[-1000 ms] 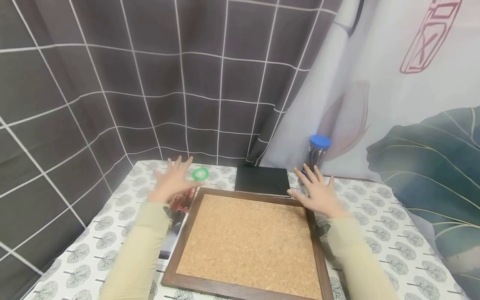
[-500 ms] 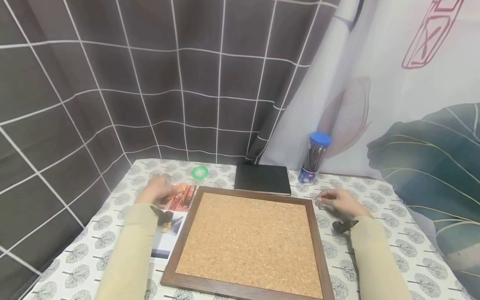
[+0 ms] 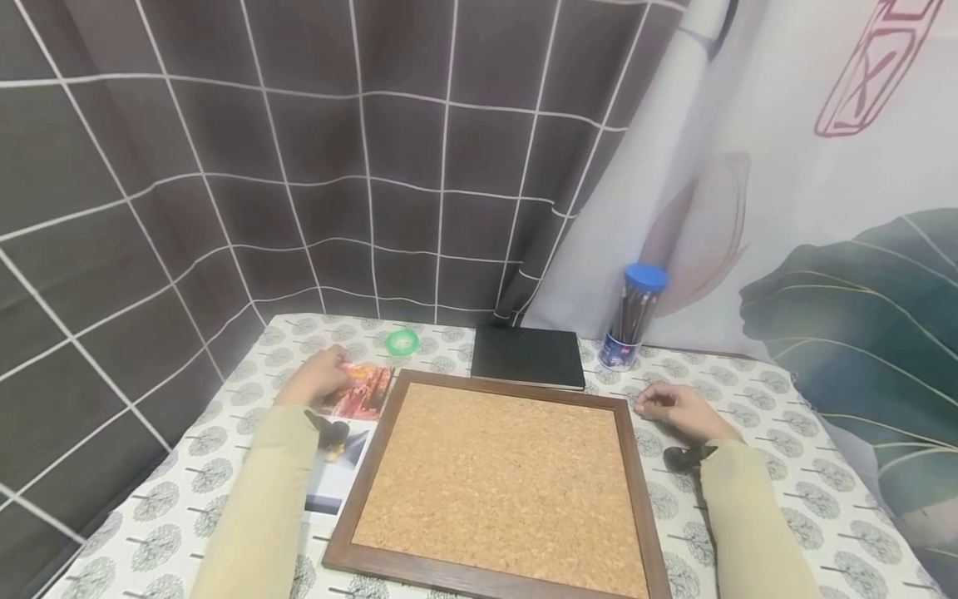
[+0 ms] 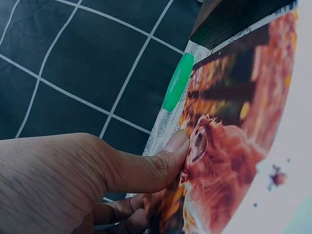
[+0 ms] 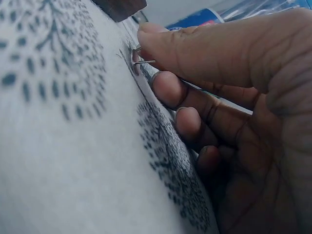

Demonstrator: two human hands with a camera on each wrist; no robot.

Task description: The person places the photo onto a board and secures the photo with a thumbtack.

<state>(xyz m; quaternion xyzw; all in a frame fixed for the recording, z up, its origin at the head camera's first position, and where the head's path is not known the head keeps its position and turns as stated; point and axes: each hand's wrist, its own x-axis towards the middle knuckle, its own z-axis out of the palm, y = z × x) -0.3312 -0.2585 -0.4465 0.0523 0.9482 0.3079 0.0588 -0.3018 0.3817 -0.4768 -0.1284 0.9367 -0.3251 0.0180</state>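
Observation:
My left hand (image 3: 318, 376) pinches the left edge of a photo print (image 3: 364, 393) showing a reddish furry animal. In the left wrist view the thumb lies on the picture face of the print (image 4: 222, 161), with other fingers behind its edge. Right of the corkboard, my right hand (image 3: 684, 409) is low over the cloth with loosely curled fingers. In the right wrist view, small metal thumbtacks (image 5: 136, 62) lie pins-up on the cloth, close to the thumb and index fingertips. A gap shows between those two fingertips, and the thumb partly covers one tack.
A wood-framed corkboard (image 3: 497, 491) lies in the middle. Behind it lies a black notebook (image 3: 527, 356). A green tape roll (image 3: 402, 342) sits at the back left, a blue-lidded pencil tub (image 3: 632, 320) at the back right. Another print (image 3: 329, 482) lies left of the board.
Both hands were raised with spread fingers over the board's far corners. They have come down, the left onto the photo print, now pinched, and the right beside the thumbtacks.

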